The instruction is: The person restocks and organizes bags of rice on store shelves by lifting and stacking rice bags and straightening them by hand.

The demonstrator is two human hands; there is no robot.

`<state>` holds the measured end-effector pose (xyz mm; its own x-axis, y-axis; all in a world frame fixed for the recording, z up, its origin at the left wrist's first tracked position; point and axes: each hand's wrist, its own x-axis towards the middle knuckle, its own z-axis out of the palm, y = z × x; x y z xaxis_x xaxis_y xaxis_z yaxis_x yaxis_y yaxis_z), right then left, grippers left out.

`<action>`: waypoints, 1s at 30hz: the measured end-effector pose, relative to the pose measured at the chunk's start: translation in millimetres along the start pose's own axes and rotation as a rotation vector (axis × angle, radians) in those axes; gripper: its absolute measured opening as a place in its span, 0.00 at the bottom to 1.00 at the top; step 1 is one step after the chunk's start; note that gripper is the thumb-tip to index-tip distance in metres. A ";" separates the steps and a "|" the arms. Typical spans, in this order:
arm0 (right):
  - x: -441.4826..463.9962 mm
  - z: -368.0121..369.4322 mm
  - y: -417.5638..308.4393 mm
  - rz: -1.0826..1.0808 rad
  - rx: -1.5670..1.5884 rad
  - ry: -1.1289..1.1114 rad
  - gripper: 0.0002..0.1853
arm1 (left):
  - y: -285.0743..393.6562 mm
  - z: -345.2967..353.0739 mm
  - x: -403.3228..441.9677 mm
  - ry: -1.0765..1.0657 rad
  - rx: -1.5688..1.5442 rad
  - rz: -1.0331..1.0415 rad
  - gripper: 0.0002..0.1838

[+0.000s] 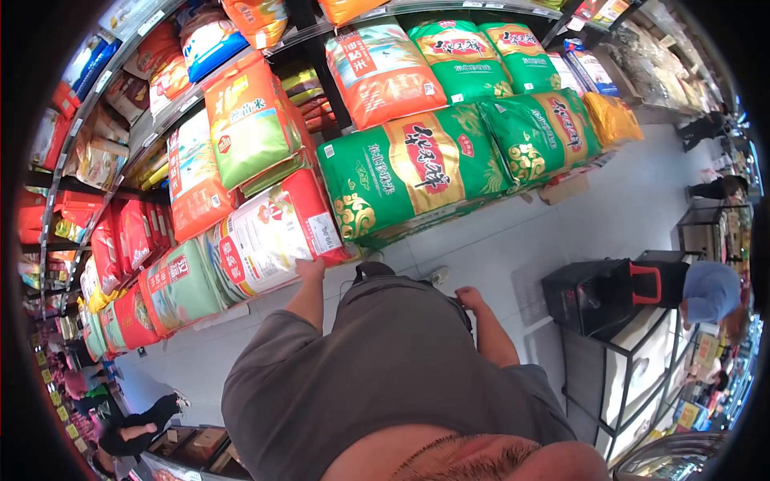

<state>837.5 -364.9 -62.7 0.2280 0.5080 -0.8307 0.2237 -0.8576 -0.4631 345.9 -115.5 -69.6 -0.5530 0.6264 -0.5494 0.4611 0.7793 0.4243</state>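
Observation:
My left hand (311, 270) is at the near edge of a white and red rice bag (269, 232), its fingers curled against that edge. A price card (325, 232) reading 199.00 lies on the bag just beyond the fingers. Low at my right side, apart from the bags, my right hand (470, 299) is closed, with something small and dark beside it that I cannot make out. Large green rice bags (417, 168) are stacked in front of me. To their left stands an orange and green rice bag (249, 120).
Shelves (120, 160) of bagged goods curve along the left and back. On the right are a black bin-like container (585, 297), a display case (634, 377) and a person in a blue top (712, 293). Another person in dark clothes (144, 425) is at lower left. Grey tiled floor (481, 240) runs between.

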 end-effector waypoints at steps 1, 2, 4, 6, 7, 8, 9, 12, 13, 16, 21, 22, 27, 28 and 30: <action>1.2 -16.7 -4.1 0.085 0.128 -0.002 0.15 | 36.7 -18.5 -60.1 -0.094 -0.196 -0.019 0.50; 3.0 -31.1 -4.3 0.081 0.130 -0.012 0.15 | 40.8 -5.9 -70.0 -0.084 -0.194 -0.018 0.50; 8.5 -58.5 3.4 0.066 0.120 0.028 0.16 | 41.0 22.3 -74.9 -0.173 -0.275 -0.188 0.41; 17.6 -78.3 14.9 0.061 0.147 0.010 0.15 | 40.8 54.2 -67.1 -0.283 -0.244 -0.192 0.34; 19.7 -85.6 18.9 0.075 0.141 0.015 0.15 | 43.7 64.0 -66.0 -0.400 -0.213 -0.198 0.29; 20.6 -90.9 22.4 0.090 0.134 0.020 0.15 | 55.3 62.9 -77.4 -0.391 -0.211 -0.200 0.29; 20.3 -94.0 26.2 0.089 0.134 0.011 0.15 | 67.1 62.3 -88.7 -0.511 -0.216 -0.133 0.25; 18.5 -100.8 36.9 0.113 0.119 -0.001 0.15 | 99.6 75.0 -105.5 -0.654 -0.120 0.019 0.14; 20.2 -99.6 44.7 0.102 0.123 0.004 0.14 | 106.4 78.9 -106.3 -0.680 -0.018 0.100 0.12; 31.1 -92.1 70.4 0.086 0.099 -0.002 0.13 | 116.4 102.5 -86.8 -0.615 0.183 0.235 0.14; 32.8 -100.5 75.6 0.027 0.048 0.005 0.13 | 148.3 119.9 -103.4 -0.597 -0.036 0.119 0.19; 38.2 -104.3 75.2 -0.001 -0.015 0.015 0.13 | 160.9 118.4 -111.4 -0.574 0.055 0.157 0.20; 39.3 -140.0 32.4 -0.010 -0.077 -0.033 0.14 | 199.3 128.8 -122.3 -0.562 0.044 0.153 0.18; 41.4 -148.8 22.5 0.058 -0.086 -0.065 0.15 | 204.6 132.5 -121.7 -0.557 0.034 0.186 0.18; 49.5 -167.4 3.0 0.131 -0.102 -0.081 0.16 | 187.7 172.2 -67.4 -0.543 0.176 0.389 0.18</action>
<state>1008.1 -328.9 -53.5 0.1856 0.3806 -0.9059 0.2929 -0.9014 -0.3188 589.2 -14.7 -76.9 0.0805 0.7257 -0.6832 0.6870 0.4562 0.5656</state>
